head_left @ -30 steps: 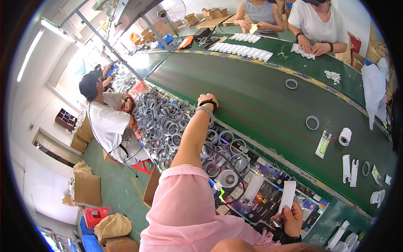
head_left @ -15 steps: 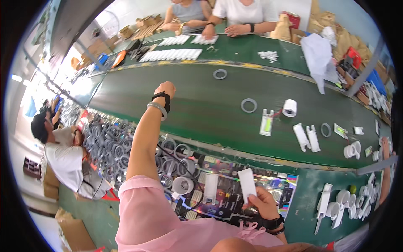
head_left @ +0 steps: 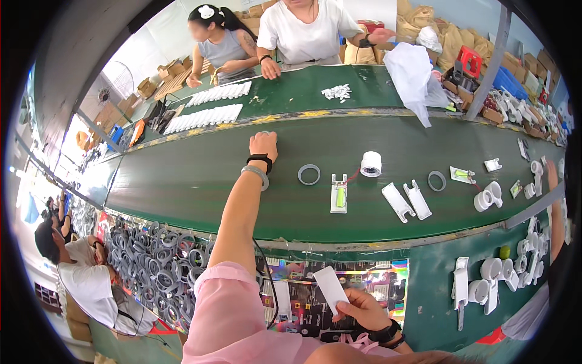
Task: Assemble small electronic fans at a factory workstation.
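My left hand point(head_left: 263, 145) reaches out over the green conveyor belt point(head_left: 182, 164), fingers curled down over a grey ring that they mostly hide. Close to my body, my right hand point(head_left: 362, 308) pinches a flat white rectangular plastic cover point(head_left: 331, 289) by its lower end. Another grey ring point(head_left: 309, 175) lies on the belt, right of my left hand. Beside that ring is a white housing with a green battery point(head_left: 341, 195), wired in red to a white round fan head point(head_left: 371, 164).
White handle shells point(head_left: 398, 202), a third belt ring point(head_left: 436, 181) and other parts lie farther right. Many grey rings point(head_left: 157, 261) heap at left. White fan parts point(head_left: 479, 291) cover the right table. Two people work across the belt, beside rows of white pieces point(head_left: 206, 117).
My view has shifted, and things on the belt appear farther left. My left hand has come to the far grey ring and closed over it. The right hand still holds the white cover.
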Available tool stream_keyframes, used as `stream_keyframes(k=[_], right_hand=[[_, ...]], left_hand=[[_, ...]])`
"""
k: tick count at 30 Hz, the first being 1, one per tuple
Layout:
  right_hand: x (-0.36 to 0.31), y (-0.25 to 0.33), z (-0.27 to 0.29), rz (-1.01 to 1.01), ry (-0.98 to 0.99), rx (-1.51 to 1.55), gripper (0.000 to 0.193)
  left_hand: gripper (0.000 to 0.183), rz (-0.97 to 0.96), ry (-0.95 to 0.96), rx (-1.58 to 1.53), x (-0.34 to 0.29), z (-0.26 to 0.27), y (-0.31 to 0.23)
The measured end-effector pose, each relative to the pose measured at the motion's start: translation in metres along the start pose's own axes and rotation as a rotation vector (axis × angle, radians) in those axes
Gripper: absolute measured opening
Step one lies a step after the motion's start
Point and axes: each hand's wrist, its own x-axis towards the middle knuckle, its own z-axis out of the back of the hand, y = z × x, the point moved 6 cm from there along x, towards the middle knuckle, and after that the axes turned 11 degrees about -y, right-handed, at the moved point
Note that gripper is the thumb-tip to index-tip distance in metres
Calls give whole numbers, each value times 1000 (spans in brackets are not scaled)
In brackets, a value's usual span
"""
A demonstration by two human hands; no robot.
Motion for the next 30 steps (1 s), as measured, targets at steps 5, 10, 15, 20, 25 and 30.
stream_keyframes(k=[5, 10, 15, 20, 25, 30], right_hand=[[0, 1, 1, 2, 2, 1, 20], [-4, 2, 4, 12, -15, 16, 19], [-6, 5, -1, 45, -8, 11, 18], [-6, 4, 2, 88, -28, -9, 18], [-8, 0, 4, 95, -63, -28, 20], [-7, 1, -1, 125, -60, -61, 19]], left_hand=[[32, 77, 98, -171, -16, 12, -35], [44, -88, 315, -269, -47, 43, -88], [44, -156, 367, -138, -61, 43, -88], [39, -115, 367, -202, -73, 61, -93], [46, -54, 176, -391, -84, 90, -83], [22, -114, 0, -383, -96, 155, -55]])
